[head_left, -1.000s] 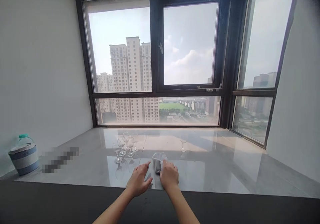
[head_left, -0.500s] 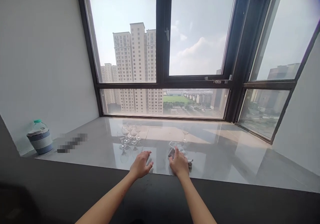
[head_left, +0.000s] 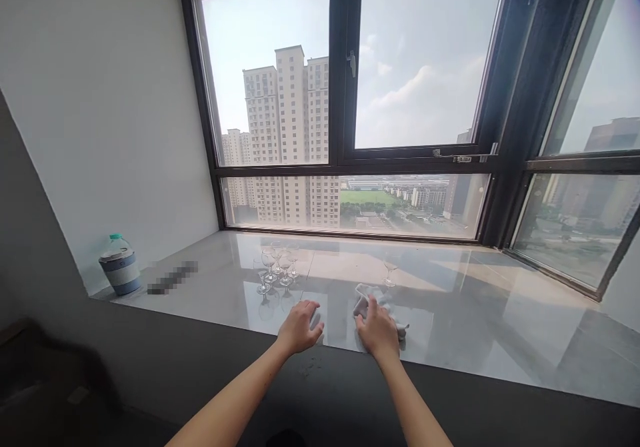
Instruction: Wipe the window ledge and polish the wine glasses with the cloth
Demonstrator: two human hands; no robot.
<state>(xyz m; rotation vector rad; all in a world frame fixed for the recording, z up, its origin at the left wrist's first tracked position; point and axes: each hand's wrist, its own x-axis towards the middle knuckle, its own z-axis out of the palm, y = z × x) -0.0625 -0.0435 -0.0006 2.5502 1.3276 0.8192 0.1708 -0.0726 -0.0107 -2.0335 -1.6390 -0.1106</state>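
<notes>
My right hand rests on a light grey cloth, fingers curled over it, on the glossy window sill. Crumpled folds of the cloth stick out in front of the hand and at its right side. Over the sill's front edge is my left hand, open and with nothing in it, its thumb apart from the fingers. Several stemmed glasses stand upright in a cluster beyond the left hand. One more stemmed glass stands by itself just behind the cloth.
At the sill's left end stands a clear bottle with a green cap and a blue-white wrap. A pixelated dark item lies beside it. Dark-framed windows rise behind the sill, with a wall at left.
My view has turned slightly left, so the sill, glasses and hands appear further right. My right hand stays on the cloth, and the left hand stays open near the edge.
</notes>
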